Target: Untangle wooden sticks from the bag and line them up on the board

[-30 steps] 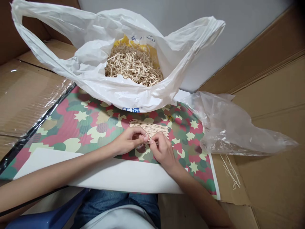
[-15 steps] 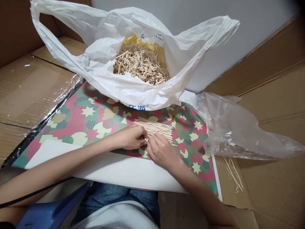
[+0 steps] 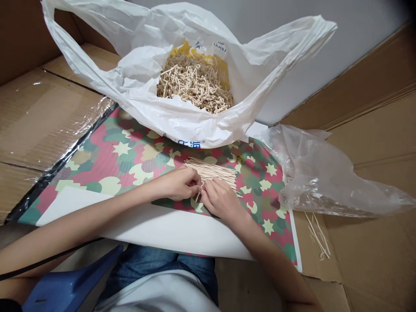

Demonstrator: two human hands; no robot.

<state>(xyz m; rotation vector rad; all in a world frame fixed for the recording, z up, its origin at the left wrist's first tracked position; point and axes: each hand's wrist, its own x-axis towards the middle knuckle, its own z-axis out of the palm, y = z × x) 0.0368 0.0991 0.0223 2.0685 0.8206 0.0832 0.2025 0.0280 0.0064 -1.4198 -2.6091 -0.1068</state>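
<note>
The sticks (image 3: 214,170) by my fingers (image 3: 212,187) are pale bare wood; the white plastic bag (image 3: 208,130) is thin and crinkled, the printed paper sheet (image 3: 110,173) smooth, the cardboard (image 3: 373,143) matt.

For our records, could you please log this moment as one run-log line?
left hand: touching thin wooden sticks | right hand: touching same sticks | sticks: in a row on patterned sheet | white plastic bag: holds pale strands

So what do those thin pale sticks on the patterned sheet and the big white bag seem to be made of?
The thin pale sticks look like bare, unpainted wood or possibly bamboo: matte, straw-coloured and straight. The white carrier bag looks like thin, slightly glossy plastic film, judging by its soft creases and faint translucency.
</note>
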